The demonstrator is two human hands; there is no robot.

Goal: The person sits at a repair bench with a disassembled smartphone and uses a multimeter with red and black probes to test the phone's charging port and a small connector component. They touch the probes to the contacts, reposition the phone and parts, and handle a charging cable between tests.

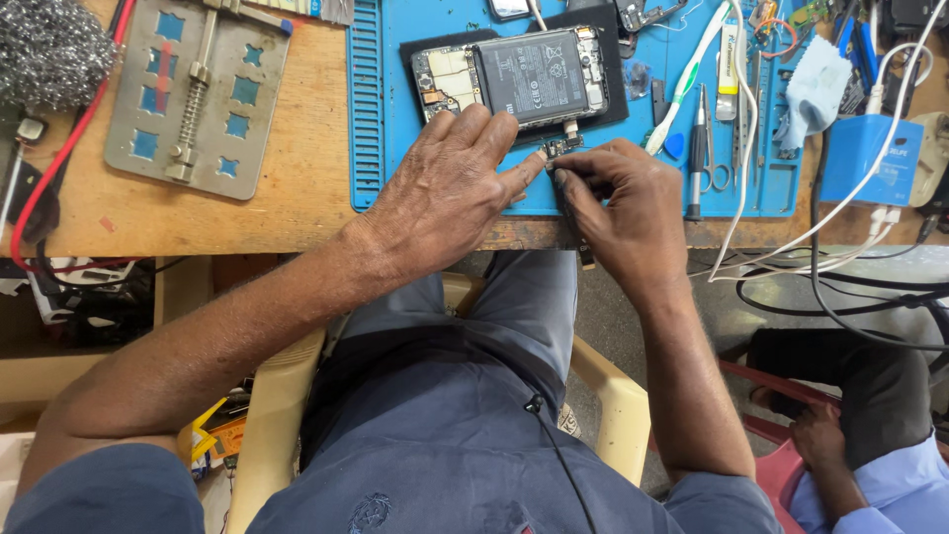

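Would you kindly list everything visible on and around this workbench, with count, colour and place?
opened phone: one, black with exposed battery, back of the blue mat
small circuit part: one, dark, between both hands' fingertips, just below the phone
blue mat: one, blue, on the wooden bench
metal holder plate: one, grey, left on the bench
steel wool: one wad, silver, top left corner
screwdriver: one, black and silver, right part of the mat
blue box: one, blue, right edge
white cables: several, white, hanging off the right edge
red cable: one, red, left edge
another person: one, light blue sleeve, bottom right
left hand: fingers on the circuit part
right hand: fingers pinching the circuit part
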